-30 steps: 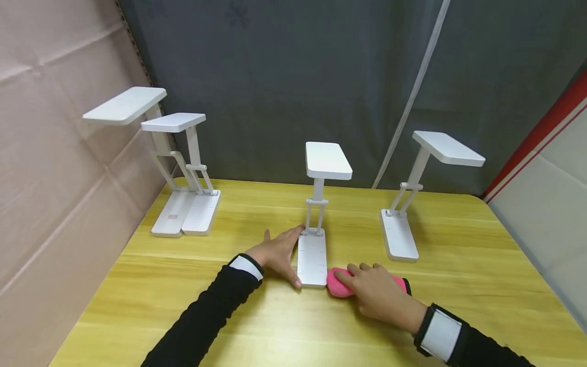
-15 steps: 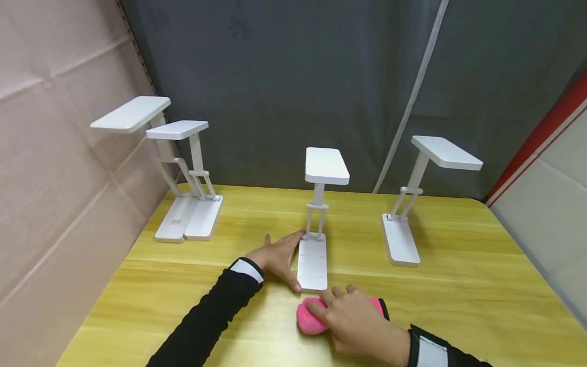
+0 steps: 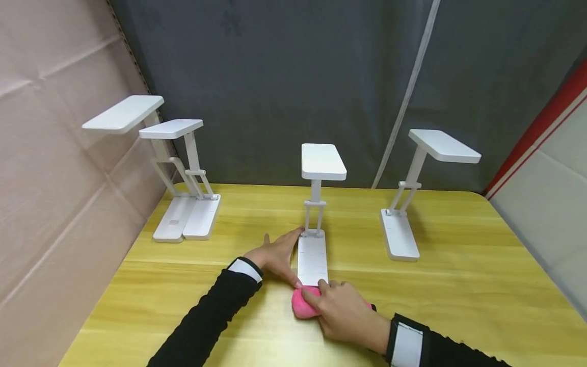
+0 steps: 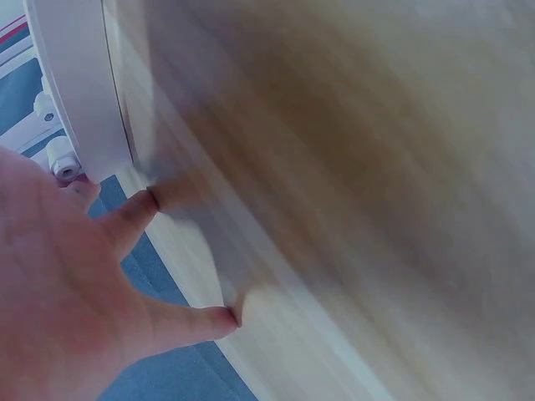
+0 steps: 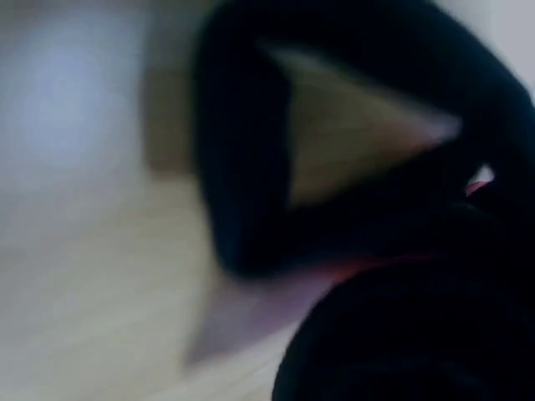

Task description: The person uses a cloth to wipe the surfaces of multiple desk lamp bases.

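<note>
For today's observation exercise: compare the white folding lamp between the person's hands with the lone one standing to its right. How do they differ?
The middle lamp is touched by the left hand, with a pink cloth under the right hand at its base; the right lamp stands untouched. The middle lamp's stem rises nearly upright; the right lamp's leans. The middle lamp stands nearer the person. Both are white, unfolded, flat-headed.
</note>
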Action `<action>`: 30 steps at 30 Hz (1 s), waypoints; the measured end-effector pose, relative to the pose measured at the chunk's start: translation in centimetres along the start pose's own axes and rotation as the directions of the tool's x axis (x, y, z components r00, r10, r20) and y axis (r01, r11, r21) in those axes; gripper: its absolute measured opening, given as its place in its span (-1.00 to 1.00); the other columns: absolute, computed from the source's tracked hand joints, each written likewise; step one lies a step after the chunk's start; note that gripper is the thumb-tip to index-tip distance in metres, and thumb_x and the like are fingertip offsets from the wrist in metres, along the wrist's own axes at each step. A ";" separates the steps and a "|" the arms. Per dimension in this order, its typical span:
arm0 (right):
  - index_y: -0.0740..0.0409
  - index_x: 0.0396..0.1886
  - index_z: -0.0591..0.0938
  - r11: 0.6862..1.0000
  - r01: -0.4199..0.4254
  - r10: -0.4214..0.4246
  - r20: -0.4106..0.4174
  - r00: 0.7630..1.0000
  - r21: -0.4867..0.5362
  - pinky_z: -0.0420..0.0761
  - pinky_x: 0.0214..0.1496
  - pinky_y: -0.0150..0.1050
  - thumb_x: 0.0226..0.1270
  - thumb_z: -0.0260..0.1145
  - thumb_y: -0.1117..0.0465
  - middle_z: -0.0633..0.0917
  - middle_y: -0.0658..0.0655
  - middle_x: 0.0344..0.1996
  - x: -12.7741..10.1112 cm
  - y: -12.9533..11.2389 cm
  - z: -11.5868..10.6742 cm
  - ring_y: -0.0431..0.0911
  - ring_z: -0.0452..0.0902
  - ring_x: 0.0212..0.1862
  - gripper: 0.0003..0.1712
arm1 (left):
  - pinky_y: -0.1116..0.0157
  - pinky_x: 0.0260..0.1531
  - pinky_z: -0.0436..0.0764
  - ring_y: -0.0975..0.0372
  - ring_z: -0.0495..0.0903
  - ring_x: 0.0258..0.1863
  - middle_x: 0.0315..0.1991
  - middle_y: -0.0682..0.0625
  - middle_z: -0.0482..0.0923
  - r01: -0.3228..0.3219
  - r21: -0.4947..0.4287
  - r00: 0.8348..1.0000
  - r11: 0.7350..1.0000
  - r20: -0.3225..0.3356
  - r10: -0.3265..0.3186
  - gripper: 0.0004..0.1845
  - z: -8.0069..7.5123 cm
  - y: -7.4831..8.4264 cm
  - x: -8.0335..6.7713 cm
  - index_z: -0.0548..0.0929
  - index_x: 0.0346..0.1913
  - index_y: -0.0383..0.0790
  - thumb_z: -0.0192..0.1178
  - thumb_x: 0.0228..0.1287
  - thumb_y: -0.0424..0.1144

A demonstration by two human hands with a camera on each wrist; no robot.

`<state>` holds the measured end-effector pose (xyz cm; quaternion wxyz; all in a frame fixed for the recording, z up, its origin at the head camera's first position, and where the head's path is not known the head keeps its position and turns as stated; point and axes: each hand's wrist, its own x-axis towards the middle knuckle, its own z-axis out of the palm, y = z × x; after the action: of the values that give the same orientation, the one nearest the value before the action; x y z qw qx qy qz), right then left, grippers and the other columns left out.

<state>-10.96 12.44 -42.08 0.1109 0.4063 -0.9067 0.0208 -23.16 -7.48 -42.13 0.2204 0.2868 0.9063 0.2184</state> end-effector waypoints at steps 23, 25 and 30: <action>0.01 -0.05 0.50 0.993 0.064 -0.063 0.009 0.998 -0.100 0.37 -0.67 -0.23 -0.01 0.31 0.14 0.55 0.01 -0.43 0.9 -1.1 0.4 -0.06 0.49 -0.53 -0.56 | -0.33 0.18 -0.47 0.05 -0.18 0.47 0.52 -0.11 -0.21 0.040 -0.055 0.996 0.998 0.077 -0.036 0.38 -0.4 0.5 0.3 -0.26 0.52 -0.08 0.55 -0.22 0.08; 0.00 -0.05 0.50 0.992 0.058 -0.057 0.004 0.998 -0.109 0.39 -0.67 -0.21 -0.01 0.32 0.12 0.55 0.02 -0.42 1.1 -0.7 0.6 -0.04 0.48 -0.53 -0.56 | -0.32 0.18 -0.47 0.05 -0.18 0.47 0.52 -0.11 -0.20 0.047 -0.054 0.996 0.997 0.076 -0.043 0.37 -0.5 0.6 0.3 -0.25 0.52 -0.08 0.55 -0.22 0.07; -0.04 -0.05 0.54 0.994 0.024 -0.025 -0.006 1.000 -0.103 0.43 -0.61 -0.17 -0.04 0.33 0.13 0.57 0.03 -0.37 -0.1 0.3 0.6 -0.03 0.49 -0.48 -0.55 | -0.32 0.18 -0.46 0.06 -0.18 0.47 0.52 -0.12 -0.22 0.053 -0.048 0.996 0.997 0.079 -0.049 0.40 -0.7 0.6 0.3 -0.27 0.52 -0.08 0.56 -0.24 0.08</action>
<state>-11.19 12.62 -42.70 0.1352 0.4112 -0.9011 -0.0259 -23.49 -7.07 -41.32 0.2682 0.2664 0.8983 0.2239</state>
